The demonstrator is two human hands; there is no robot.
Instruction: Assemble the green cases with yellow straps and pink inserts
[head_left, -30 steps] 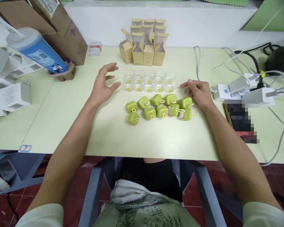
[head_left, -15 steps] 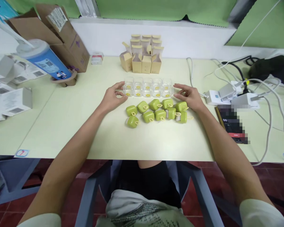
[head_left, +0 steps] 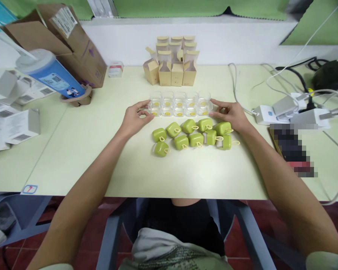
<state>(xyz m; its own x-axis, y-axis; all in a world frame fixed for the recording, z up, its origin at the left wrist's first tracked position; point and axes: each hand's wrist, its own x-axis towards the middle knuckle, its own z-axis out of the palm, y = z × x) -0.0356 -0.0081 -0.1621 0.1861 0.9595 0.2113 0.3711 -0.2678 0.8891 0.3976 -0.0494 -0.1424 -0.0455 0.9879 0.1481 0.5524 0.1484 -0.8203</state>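
Observation:
Small clear plastic boxes (head_left: 179, 105) with yellow marks stand in two rows, pushed close together at the middle of the table. My left hand (head_left: 137, 119) curls its fingers and thumb against the left end of the rows. At the right end, my right hand (head_left: 229, 114) has its fingertips and thumb against the last boxes. The rows are gripped between both hands and rest on the table. Just in front of them lie several glossy green cases (head_left: 196, 140) with pale yellow loops, some tilted, some showing a whitish part.
Behind the boxes stand several open tan cartons (head_left: 165, 75). A brown cardboard box (head_left: 87, 56), a blue canister (head_left: 56, 77) and white boxes (head_left: 24, 125) occupy the left. To the right are a power strip (head_left: 270, 114) with cables and a pixelated dark phone-like object (head_left: 291, 150).
The view has shifted slightly, so things on the table appear farther right. My right fingertips now sit closer against the end boxes. The green cases keep their arrangement.

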